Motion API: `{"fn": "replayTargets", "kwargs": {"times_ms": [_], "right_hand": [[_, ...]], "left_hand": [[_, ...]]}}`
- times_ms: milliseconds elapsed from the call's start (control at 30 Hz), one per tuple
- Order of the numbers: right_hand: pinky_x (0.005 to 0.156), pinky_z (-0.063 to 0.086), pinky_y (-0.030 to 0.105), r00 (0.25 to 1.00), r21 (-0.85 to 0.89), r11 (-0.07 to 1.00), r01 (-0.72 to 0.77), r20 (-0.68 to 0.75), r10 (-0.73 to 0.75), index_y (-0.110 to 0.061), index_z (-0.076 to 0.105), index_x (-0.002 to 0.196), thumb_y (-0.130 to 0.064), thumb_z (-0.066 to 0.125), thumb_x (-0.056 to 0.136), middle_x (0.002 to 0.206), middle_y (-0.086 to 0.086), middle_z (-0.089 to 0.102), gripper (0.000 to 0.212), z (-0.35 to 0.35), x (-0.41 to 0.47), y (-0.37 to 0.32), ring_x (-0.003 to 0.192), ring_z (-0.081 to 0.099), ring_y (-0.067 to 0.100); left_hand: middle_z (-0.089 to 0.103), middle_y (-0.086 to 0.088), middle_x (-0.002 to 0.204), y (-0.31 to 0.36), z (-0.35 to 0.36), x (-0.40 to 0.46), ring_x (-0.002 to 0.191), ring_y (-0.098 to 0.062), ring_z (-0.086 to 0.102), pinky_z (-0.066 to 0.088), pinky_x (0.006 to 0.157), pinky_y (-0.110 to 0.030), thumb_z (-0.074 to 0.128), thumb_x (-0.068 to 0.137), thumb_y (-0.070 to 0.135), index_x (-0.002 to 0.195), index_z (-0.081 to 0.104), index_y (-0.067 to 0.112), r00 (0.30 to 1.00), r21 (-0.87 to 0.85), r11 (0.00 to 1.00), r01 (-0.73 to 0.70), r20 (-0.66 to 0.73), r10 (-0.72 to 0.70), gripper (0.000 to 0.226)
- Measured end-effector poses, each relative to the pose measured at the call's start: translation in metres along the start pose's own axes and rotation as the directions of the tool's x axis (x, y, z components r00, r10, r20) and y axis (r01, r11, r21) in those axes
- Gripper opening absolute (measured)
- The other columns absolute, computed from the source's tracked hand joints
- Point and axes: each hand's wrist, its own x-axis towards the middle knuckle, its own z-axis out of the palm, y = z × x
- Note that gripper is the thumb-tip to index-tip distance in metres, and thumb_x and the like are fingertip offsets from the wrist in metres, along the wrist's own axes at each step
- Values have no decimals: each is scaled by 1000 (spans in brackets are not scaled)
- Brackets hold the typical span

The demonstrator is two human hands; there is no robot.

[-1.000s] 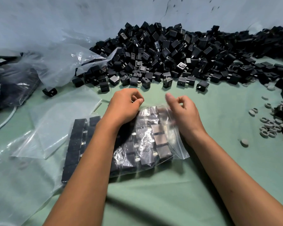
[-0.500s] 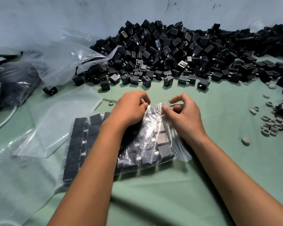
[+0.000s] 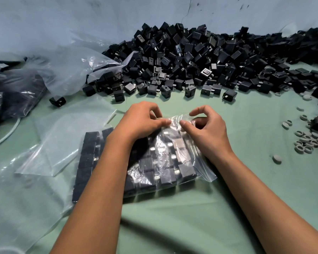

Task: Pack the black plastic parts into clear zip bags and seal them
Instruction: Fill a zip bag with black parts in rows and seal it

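A clear zip bag (image 3: 200,170) filled with rows of black plastic parts lies flat on the green cloth in front of me. My left hand (image 3: 141,121) pinches the bag's far top edge between thumb and fingers. My right hand (image 3: 206,129) pinches the same edge just to the right, thumb tips almost meeting. A second row of packed black parts (image 3: 88,158) lies under plastic to the left of my left forearm. A big heap of loose black parts (image 3: 200,57) fills the back of the table.
Empty clear bags (image 3: 62,136) lie at the left on the green cloth (image 3: 191,217). A large crumpled plastic bag (image 3: 68,66) and dark filled bags (image 3: 13,92) sit at the far left. Several grey rings (image 3: 305,142) are scattered at the right edge.
Both hands closed in on the bag's top edge; the right hand, open a second ago, now pinches it beside the left, and the thumbs have come together.
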Motion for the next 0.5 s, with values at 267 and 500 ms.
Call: {"fn": "replayTargets", "kwargs": {"times_ms": [267, 500], "right_hand": [[67, 55, 47, 997, -51, 998, 35, 76, -31, -28, 59, 104, -38, 85, 80, 77, 15, 69, 37, -1, -1, 0, 65, 63, 28], [64, 58, 38, 999, 44, 998, -44, -11, 44, -27, 62, 102, -21, 84, 83, 73, 3, 71, 30, -6, 6, 8, 66, 72, 20]], "left_hand": [[72, 8, 90, 2, -2, -3, 81, -10, 69, 60, 78, -38, 80, 78, 61, 94, 68, 31, 998, 19, 1000, -17, 60, 16, 36], [51, -6, 139, 31, 26, 0, 132, -25, 43, 40, 110, -47, 46, 99, 62, 137, 52, 23, 996, 223, 970, -92, 11, 92, 54]]}}
